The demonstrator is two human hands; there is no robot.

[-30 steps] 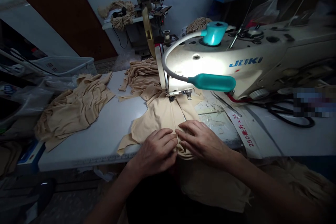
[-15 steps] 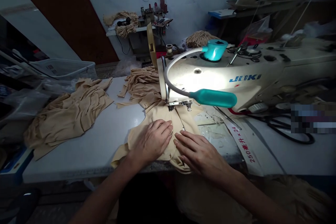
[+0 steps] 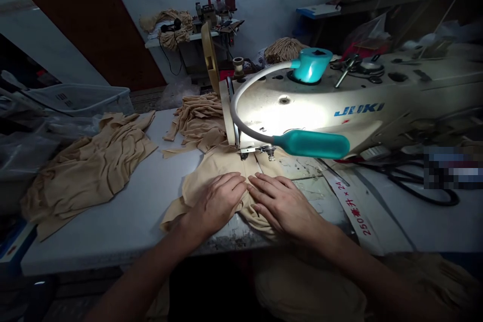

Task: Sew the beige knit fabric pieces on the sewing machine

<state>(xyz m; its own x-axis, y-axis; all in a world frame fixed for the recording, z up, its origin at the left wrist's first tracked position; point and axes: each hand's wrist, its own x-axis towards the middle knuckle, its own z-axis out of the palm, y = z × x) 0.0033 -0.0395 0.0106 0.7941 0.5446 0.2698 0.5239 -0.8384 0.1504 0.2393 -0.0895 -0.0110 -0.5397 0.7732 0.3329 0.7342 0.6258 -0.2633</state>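
Head camera — looks forward, down — near left hand [image 3: 221, 197], right hand [image 3: 285, 202].

A translucent rectangular plastic bin [image 3: 98, 100] stands at left, near a reddish-brown panel [image 3: 94, 25]. A white paper strip with red characters [image 3: 356, 207] lies at right.

cloth [image 3: 211, 168] — plain beige | lamp [image 3: 317, 144] — teal | JUKI lettering [image 3: 358, 109]: blue | tabletop [image 3: 158, 191]: white

2 hands [image 3: 221, 198] [image 3: 285, 204], 1 JUKI machine [image 3: 320, 103], 1 teal lamp [image 3: 317, 144], 1 plastic bin [image 3: 85, 96]
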